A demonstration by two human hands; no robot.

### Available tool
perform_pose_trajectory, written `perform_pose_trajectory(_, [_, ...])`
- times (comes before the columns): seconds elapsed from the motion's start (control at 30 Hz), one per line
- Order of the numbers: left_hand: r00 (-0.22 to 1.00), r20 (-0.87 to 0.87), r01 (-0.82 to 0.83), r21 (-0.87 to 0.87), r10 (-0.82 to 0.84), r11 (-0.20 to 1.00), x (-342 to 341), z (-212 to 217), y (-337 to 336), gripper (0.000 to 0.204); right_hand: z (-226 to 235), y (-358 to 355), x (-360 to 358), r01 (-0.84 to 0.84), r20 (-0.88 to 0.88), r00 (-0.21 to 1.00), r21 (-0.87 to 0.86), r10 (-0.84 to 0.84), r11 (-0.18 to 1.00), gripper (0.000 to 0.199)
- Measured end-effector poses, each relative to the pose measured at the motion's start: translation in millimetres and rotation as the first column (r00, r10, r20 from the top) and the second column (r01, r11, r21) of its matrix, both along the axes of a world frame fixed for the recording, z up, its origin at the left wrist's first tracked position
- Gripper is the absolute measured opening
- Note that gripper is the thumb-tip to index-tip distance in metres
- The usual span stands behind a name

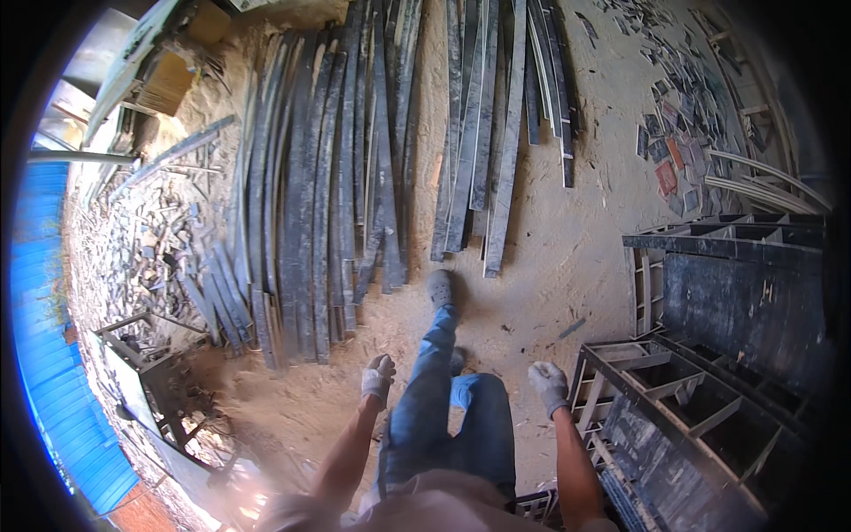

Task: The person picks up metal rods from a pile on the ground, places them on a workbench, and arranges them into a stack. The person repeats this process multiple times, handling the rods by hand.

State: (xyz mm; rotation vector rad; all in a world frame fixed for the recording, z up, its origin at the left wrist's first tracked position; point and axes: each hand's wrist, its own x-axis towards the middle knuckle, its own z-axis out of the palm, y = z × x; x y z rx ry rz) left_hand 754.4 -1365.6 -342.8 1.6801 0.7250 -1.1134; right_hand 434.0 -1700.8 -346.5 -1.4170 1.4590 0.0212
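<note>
1. At our sides, we are carrying nothing: our left hand (378, 376), in a grey work glove, is hanging with its fingers (383, 365) curled loosely inward, closing on nothing; our right hand (550, 385), gloved the same way, is hanging with fingers half bent and empty too.

2. Between the hands, our legs in blue jeans (448, 417) are striding forward, with the leading shoe (441, 288) landing on the sandy floor (567, 257).

3. Just ahead of that shoe, the near ends of a row of long dark planks (483, 142) are lying on the floor, reaching away toward its far edge. A wider, thicker spread of the same planks (310, 204) is lying to the left of it.

4. Close beside our right hand, dark ribbed formwork frames (700, 399) are stacking up along the floor's right edge, almost touching the glove.

5. Further out, scrap offcuts (151, 248) are littering the left side, a blue corrugated sheet (49, 328) is running along the left edge, and flat coloured tiles (678, 133) are scattering toward the far right corner.

6. We are judging the risks: the leading foot is nearly on the plank ends, so one could roll or tip underfoot; the loose sand could slip; and the swinging right hand could knock a frame corner.
</note>
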Motion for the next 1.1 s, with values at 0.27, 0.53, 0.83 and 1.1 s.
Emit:
perform_pose_trajectory(0.27, [0.952, -0.121, -0.286, -0.019, 0.281, 0.958, 39.3, -209.9, -155.2, 0.059, -127.0, -131.1, 233.7, -0.436, -0.277, 0.852, 0.097, 0.445, 0.895, 0.062])
perform_pose_trajectory(0.53, [0.866, -0.263, -0.466, -0.118, 0.425, 0.877, 68.6, -399.2, -283.0, 0.089, -393.5, -266.2, 438.2, -0.663, -0.465, 0.677, -0.048, 0.571, 0.747, 0.103])
perform_pose_trajectory(0.83, [0.755, -0.141, -0.651, -0.051, 0.64, 0.757, 91.5, -473.9, -348.9, 0.066, -476.3, -253.8, 532.7, -0.566, -0.526, 0.715, -0.05, 0.46, 0.823, 0.121])
perform_pose_trajectory(1.1, [0.731, -0.17, -0.68, -0.1, 0.661, 0.726, 65.9, -435.5, -354.3, 0.052, -424.8, -142.0, 451.7, -0.523, -0.549, 0.643, 0.195, 0.534, 0.83, 0.124])
